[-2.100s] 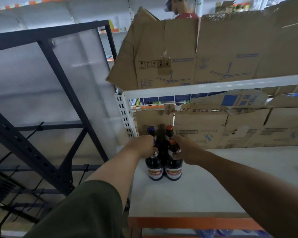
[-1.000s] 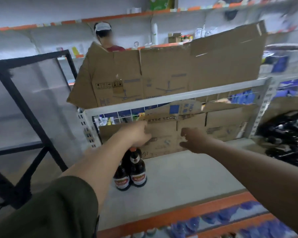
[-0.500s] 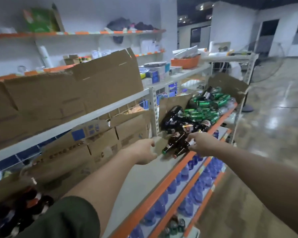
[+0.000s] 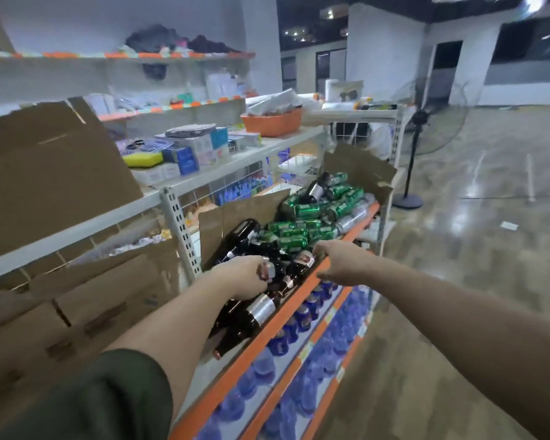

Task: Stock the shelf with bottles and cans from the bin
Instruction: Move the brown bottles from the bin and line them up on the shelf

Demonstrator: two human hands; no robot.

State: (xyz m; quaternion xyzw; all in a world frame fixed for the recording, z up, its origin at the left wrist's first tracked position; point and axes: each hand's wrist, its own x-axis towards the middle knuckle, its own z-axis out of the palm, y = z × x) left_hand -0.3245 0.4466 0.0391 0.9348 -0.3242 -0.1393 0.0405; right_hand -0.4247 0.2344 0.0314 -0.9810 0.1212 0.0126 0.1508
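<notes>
Since the glass bottles look heavy, slick and breakable, the left grip curls round 1 neck; the right grip's hold I cannot tell.

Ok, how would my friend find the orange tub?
Find the white metal rack holding the green cans. Look along its top board, past the blue and white boxes. The orange tub sits beyond them, the only orange container there, heaped with pale stuff.
</notes>
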